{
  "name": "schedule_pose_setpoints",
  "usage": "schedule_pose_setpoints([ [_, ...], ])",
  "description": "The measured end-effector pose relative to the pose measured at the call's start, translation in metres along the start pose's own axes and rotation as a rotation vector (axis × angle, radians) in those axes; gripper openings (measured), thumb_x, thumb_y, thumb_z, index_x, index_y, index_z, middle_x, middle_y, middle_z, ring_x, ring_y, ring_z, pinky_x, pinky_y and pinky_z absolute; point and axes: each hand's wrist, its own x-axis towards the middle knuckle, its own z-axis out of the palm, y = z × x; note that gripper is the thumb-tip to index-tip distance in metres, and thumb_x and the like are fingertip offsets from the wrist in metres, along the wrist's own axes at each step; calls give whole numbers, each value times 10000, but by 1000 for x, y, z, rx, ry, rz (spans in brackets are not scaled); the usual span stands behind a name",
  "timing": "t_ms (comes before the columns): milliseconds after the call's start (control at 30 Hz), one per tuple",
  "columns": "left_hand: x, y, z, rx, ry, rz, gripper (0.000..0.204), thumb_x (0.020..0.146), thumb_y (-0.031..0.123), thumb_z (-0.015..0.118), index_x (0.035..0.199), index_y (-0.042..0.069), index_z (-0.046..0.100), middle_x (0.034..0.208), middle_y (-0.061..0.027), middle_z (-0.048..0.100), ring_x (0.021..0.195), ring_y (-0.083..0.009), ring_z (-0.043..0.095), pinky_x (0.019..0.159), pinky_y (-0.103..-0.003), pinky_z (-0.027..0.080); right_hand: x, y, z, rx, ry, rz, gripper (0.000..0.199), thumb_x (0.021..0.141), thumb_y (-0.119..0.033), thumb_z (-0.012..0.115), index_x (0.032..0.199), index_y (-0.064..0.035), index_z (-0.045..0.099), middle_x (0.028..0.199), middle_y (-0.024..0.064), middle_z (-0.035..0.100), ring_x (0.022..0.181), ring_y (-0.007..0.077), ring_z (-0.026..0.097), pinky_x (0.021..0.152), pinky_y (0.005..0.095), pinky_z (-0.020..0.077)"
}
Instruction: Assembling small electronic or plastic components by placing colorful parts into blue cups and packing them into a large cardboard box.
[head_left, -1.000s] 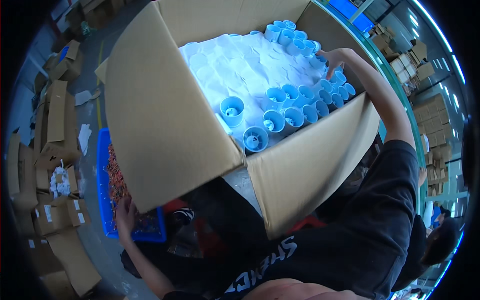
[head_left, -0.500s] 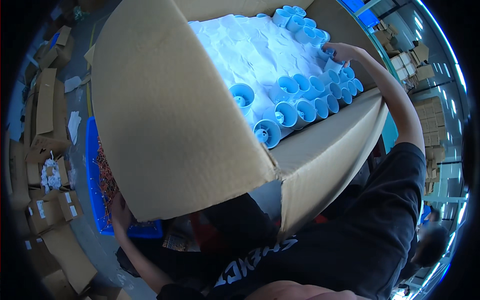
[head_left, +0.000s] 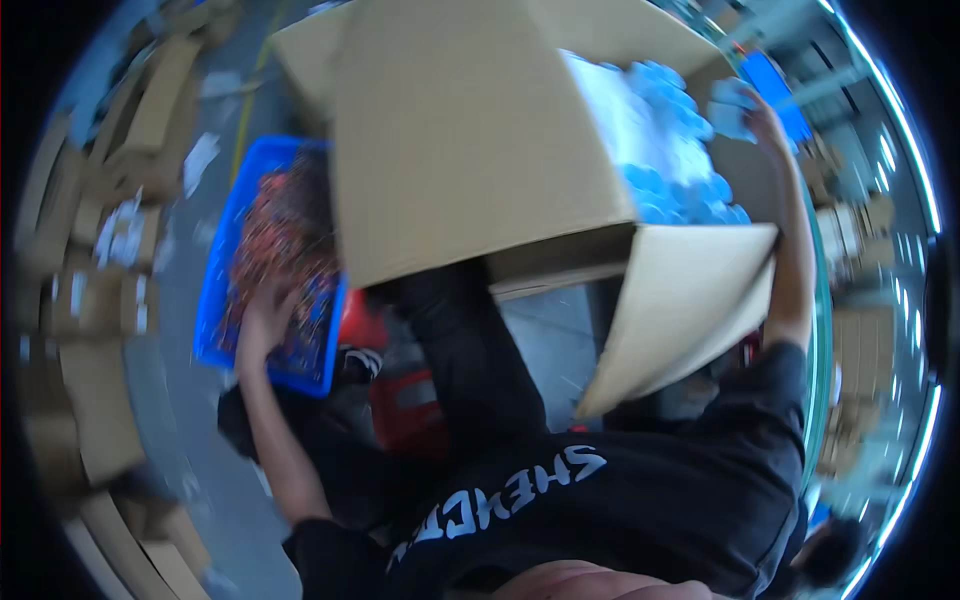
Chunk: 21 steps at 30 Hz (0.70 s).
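Right hand (head_left: pixel 765 112) fingers grip the cardboard box (head_left: pixel 480 150) rim; left hand (head_left: pixel 262 318) fingers spread in the blue bin (head_left: pixel 215 300).

Black short-sleeved T-shirt (head_left: pixel 640 500) with white lettering, bare forearms.

left hand (head_left: pixel 262 318) in blue bin (head_left: pixel 222 290); right hand (head_left: pixel 765 118) at carton (head_left: pixel 470 140).

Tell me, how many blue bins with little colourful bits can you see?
1. The blue bin sits on the floor left of the big cardboard box, with the left hand reaching into it. The box may hide more.
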Motion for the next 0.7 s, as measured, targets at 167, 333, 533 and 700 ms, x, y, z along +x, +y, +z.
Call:
schedule_pose_setpoints([
  [167, 21, -17, 9, -22, 76, 75, 255, 880, 239, 574, 982, 7, 602, 968, -192, 634, 920, -346, 606, 786, -407, 475, -96, -95, 32, -347, 498, -387, 488, 899, -38, 440, 1378, -102, 378, 1128, 125, 567, 967, 185, 564, 824, 307, 464],
  [333, -4, -27, -6, 86, 85, -127, 309, 867, 295, 581, 1004, 19, 604, 940, -182, 647, 886, -340, 619, 759, -416, 478, -281, -265, 242, -274, 799, -635, 799, 793, -500, 654, 1308, 29, 348, 1191, 190, 518, 1089, 274, 544, 924, 386, 470],
  [533, -22, -85, 0, 100, 152, -244, 323, 871, 320, 566, 1012, 34, 614, 953, -185, 650, 889, -332, 626, 761, -416, 475, -299, -371, 492, 338, -299, -655, 390, 737, 98, 560, 1113, 0, 521, 1033, 251, 570, 983, 435, 569, 815, 408, 474],
  [700, -23, -64, -18, 34, 62, -359, 316, 873, 319, 568, 1011, 40, 615, 968, -187, 651, 896, -324, 629, 768, -406, 477, -111, -340, 619, -111, -75, -868, 389, 785, 50, 527, 1146, -92, 507, 882, 236, 610, 764, 372, 628, 662, 454, 494],
])
